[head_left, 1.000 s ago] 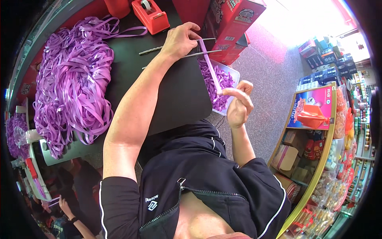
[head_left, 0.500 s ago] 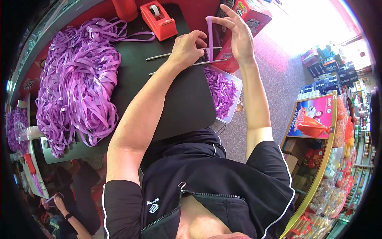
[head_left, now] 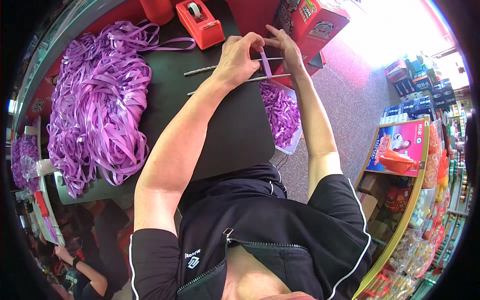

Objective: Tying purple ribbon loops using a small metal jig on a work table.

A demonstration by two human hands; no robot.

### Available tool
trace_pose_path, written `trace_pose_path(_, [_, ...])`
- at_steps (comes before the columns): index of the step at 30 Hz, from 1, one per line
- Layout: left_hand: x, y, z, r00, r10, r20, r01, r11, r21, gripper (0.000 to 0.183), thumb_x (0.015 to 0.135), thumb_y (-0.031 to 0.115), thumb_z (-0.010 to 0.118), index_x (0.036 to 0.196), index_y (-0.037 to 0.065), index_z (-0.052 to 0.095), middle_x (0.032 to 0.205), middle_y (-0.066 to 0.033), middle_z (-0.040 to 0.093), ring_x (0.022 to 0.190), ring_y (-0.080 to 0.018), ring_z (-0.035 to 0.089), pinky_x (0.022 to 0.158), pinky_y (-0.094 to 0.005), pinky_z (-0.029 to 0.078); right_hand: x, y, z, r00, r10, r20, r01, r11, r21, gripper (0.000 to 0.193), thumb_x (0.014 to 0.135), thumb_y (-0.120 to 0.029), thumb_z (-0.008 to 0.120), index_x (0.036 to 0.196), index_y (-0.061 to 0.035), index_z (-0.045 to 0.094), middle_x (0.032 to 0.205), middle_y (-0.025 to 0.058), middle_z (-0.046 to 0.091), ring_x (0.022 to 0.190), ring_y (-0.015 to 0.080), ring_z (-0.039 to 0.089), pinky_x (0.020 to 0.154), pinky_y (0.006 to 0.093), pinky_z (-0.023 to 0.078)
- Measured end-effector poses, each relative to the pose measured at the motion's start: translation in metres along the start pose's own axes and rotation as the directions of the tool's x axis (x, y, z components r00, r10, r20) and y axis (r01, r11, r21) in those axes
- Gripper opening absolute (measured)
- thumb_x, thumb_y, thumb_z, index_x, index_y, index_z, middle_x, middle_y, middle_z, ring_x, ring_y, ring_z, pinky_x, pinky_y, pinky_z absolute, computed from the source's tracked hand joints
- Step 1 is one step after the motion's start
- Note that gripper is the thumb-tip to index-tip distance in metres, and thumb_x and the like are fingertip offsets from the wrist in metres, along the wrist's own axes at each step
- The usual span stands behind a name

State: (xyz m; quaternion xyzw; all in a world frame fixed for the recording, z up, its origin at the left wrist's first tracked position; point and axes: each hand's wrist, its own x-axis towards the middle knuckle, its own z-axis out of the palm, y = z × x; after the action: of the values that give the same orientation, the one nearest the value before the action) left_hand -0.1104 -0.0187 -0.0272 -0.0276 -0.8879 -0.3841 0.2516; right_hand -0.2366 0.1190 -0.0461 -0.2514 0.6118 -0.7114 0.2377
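A short purple ribbon point(head_left: 266, 65) runs upright beside two thin metal rods, its lower end at the near rod point(head_left: 240, 82). My left hand point(head_left: 237, 57) is closed, its bent forefinger and thumb at the ribbon's upper part. From the other side, my right hand point(head_left: 289, 52) meets it there, a fingertip at the ribbon's top while another finger stretches away. The exact grip at the fingertips is partly hidden. The far rod point(head_left: 202, 70) passes behind my left hand. Below the rods, a clear plastic tub point(head_left: 294, 142) holds many small folded purple ribbon pieces point(head_left: 282, 117).
A large tangled heap of purple ribbon point(head_left: 102, 105) covers the left of the black table point(head_left: 225, 135). A red tape dispenser point(head_left: 202, 27) stands at the back, near red boxes point(head_left: 320, 30). Goods shelves point(head_left: 400, 200) stand right. Another person's hand point(head_left: 65, 255) shows lower left.
My right hand has come down and in toward my left hand. My left fingers have risen to the ribbon's top, and the visible stretch of ribbon is shorter.
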Motion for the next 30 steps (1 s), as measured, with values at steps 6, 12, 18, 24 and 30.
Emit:
trace_pose_path(6, [0.002,0.002,0.0,0.997,0.006,0.073,-0.006,1.0,-0.006,0.037,0.071,0.002,0.06,0.108,0.007,0.059,0.096,-0.0011,0.07,0.1,-0.0247,0.055,0.091,-0.0367,0.041,-0.014,0.042,-0.017,0.998,0.031,0.061,-0.031,0.999,0.011,0.058,0.1,-0.042,0.034,0.141,-0.0021,0.039,0.11,0.014,0.067,0.095,0.0174,0.061,0.086,0.0308,0.047])
trace_pose_path(12, [0.003,-0.001,0.004,0.994,0.046,0.097,-0.049,0.998,0.029,0.036,0.073,0.003,0.058,0.108,0.007,0.059,0.096,-0.0048,0.071,0.101,-0.0263,0.058,0.094,-0.039,0.04,-0.086,0.073,-0.011,0.97,-0.201,-0.139,0.17,0.963,-0.209,0.052,0.099,-0.037,0.037,0.134,0.0002,0.047,0.11,0.0112,0.065,0.103,0.017,0.059,0.096,0.0315,0.042])
trace_pose_path(18, [0.0,-0.008,0.005,0.989,0.093,0.113,-0.102,0.992,0.069,0.034,0.074,0.003,0.056,0.108,0.005,0.059,0.096,-0.0097,0.071,0.097,-0.0281,0.061,0.094,-0.0398,0.039,-0.15,0.043,0.045,0.906,-0.219,-0.362,0.187,0.975,-0.122,0.033,0.1,-0.018,0.038,0.106,0.0025,0.063,0.113,0.0104,0.064,0.114,0.0181,0.053,0.101,0.0318,0.037])
trace_pose_path(24, [0.002,-0.009,0.008,0.987,0.111,0.119,-0.123,0.988,0.092,0.034,0.074,0.003,0.055,0.108,0.005,0.059,0.095,-0.0105,0.071,0.096,-0.0278,0.063,0.093,-0.039,0.04,-0.155,0.019,0.053,0.869,-0.312,-0.384,0.293,0.95,-0.107,0.032,0.101,-0.017,0.037,0.1,0.0035,0.062,0.104,0.0128,0.067,0.099,0.017,0.06,0.093,0.0296,0.042])
trace_pose_path(30, [0.005,-0.007,0.004,0.989,0.063,0.13,-0.071,0.996,0.053,0.037,0.075,0.006,0.057,0.111,0.005,0.06,0.103,-0.0133,0.069,0.101,-0.0268,0.063,0.093,-0.0381,0.043,-0.148,-0.015,0.048,0.918,-0.258,-0.301,0.223,0.964,-0.146,0.035,0.101,-0.021,0.038,0.098,0.0031,0.063,0.099,0.0129,0.068,0.094,0.0176,0.062,0.092,0.0302,0.044])
